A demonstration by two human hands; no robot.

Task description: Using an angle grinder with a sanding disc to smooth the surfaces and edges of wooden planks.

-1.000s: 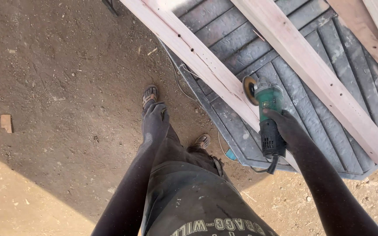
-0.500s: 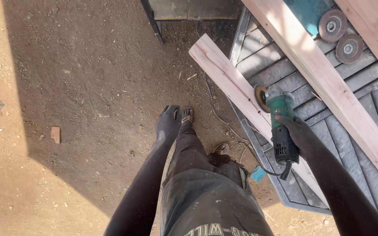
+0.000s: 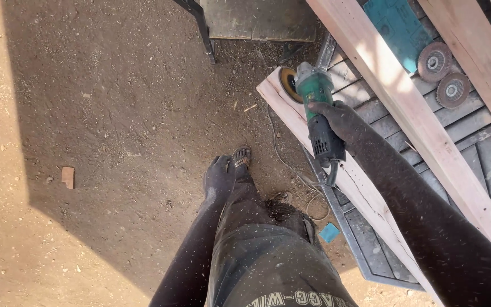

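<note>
Two hands show, and only one carries anything; far left, a small reddish block (image 3: pixel 67 177) lies on packed, gritty dirt (image 3: pixel 115 113) strewn with chips; the left hand (image 3: pixel 218 179) hangs beside the leg, loose and holding nothing, dusted with pale flecks like the dark trousers (image 3: pixel 268 261); a sandalled foot (image 3: pixel 242 156) sits just beyond it; a thin cord (image 3: pixel 282 162) loops over the ground toward the tool; the right hand (image 3: pixel 336 120) is wrapped around the green-and-black angle grinder (image 3: pixel 316 111), gripping its barrel behind the head, the round disc (image 3: pixel 287 83) hovering at the end of a pale wooden plank (image 3: pixel 359 187); whether disc and wood touch cannot be told; the grinder looks dense and rigid, front-heavy I judge, with a moulded body best taken at the barrel, well back from the disc; the planks look stiff, rough-sawn and splintery; beneath them lies a grey ribbed metal panel (image 3: pixel 484 142), hard and ridged; right of that, two worn flap discs (image 3: pixel 444 74) rest beside a flat teal case (image 3: pixel 396 28).
</note>
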